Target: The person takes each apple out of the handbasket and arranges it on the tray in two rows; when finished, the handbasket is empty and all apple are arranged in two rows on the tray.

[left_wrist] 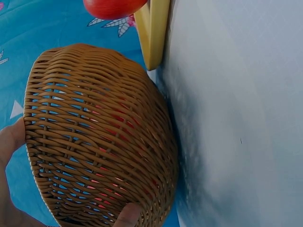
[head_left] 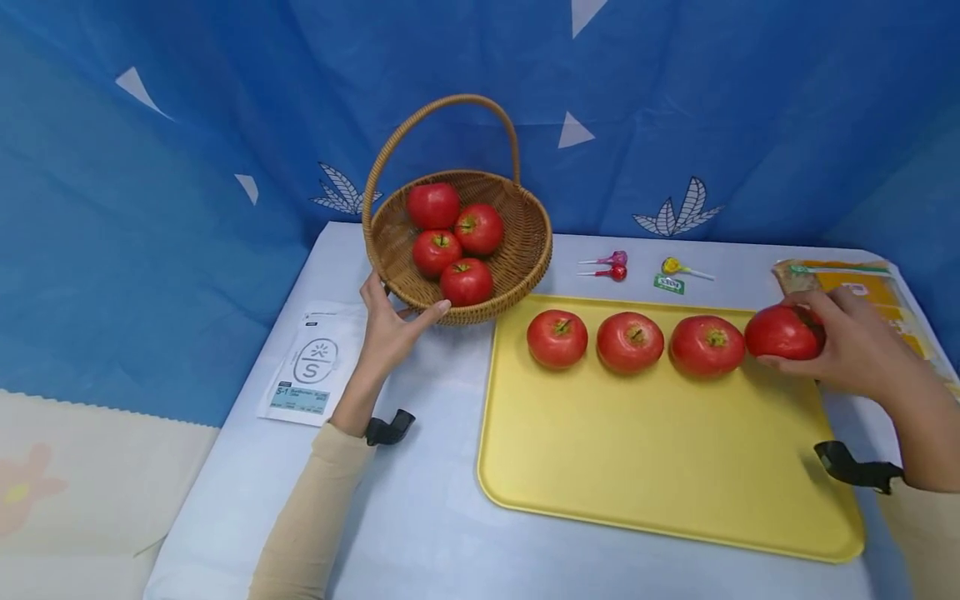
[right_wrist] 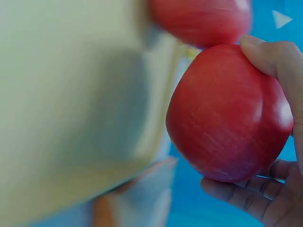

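A brown wicker basket (head_left: 528, 242) with a tall handle tilts toward me, several red apples (head_left: 467, 282) inside it. My left hand (head_left: 385, 332) grips its near left rim, the thumb along the front; the left wrist view shows the fingers against the woven underside (left_wrist: 104, 127). At the right end of a row on the yellow tray (head_left: 660, 467), my right hand (head_left: 862, 346) holds a red apple (right_wrist: 227, 113) between thumb and fingers. Three more apples (head_left: 630, 342) stand in that row, to the left of the held one. Whether the held apple touches the tray, I cannot tell.
Behind the tray lie a pink lollipop (head_left: 618, 257), a red lollipop (head_left: 617, 273), a yellow lollipop (head_left: 672, 266) and a small green packet (head_left: 668, 284). A white pouch (head_left: 307, 367) is left of my left forearm. A yellow-orange pouch (head_left: 847, 279) lies behind my right hand.
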{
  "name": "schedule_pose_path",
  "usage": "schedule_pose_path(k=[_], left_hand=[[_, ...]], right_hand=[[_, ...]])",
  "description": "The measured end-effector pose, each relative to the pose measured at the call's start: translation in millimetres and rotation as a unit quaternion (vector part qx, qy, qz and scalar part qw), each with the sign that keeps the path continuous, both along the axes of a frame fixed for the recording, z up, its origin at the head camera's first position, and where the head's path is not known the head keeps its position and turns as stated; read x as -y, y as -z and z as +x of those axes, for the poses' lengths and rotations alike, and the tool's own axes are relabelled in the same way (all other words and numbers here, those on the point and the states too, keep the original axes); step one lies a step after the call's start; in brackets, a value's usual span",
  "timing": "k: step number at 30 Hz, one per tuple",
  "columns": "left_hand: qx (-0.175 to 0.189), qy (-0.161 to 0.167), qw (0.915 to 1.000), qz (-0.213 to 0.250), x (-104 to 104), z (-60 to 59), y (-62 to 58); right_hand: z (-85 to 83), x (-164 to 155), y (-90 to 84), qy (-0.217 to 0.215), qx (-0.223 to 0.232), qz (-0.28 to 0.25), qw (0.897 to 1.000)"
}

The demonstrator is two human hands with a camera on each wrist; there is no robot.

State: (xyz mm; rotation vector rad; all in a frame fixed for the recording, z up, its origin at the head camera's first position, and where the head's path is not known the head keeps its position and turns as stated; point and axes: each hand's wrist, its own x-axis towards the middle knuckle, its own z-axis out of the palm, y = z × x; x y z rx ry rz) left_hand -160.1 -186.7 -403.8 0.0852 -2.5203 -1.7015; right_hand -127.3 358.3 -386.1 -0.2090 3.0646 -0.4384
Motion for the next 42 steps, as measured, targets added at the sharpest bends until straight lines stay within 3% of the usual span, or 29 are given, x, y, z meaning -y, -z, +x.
schedule_pose_path(k=[4,11,19,24,29,34,39,42], left_hand=[[0.003,-0.002,1.0,0.001,1,0.6,-0.4],[0.0,0.0,1.0,0.0,-1,0.2,-0.2],[-0.002,0.002,1.0,0.005,-1,0.4,0.5],[-0.003,0.002,1.0,0.006,-1,1.0,0.1],[-0.005,0.002,1.0,0.008,-1,1.1,0.1],[-0.004,0.001,1.0,0.004,-1,1.5,0.5],[-0.003,0.002,1.0,0.001,-1,1.6,0.1],[-0.003,0.003,1.0,0.001,-1,1.0,-0.6]], right_hand=[[9.4,-5,15.6,0.011,0.029,-0.024,0.999],[16.7,-2,22.8,0.012,0.043,-0.031,0.999],[20.3,9,28.6,-0.001,0.013,-0.009,1.0],[22.3,11,27.8,0.008,0.022,-0.012,1.0],[25.6,11,18.6,0.003,0.026,-0.017,1.0],[20.7,22,0.6,-0.022,-0.033,0.0,0.999],[3.6,49,-22.4,-0.096,-0.086,0.014,0.992],[-11.5,76,-36.2,-0.141,-0.085,0.002,0.986]])
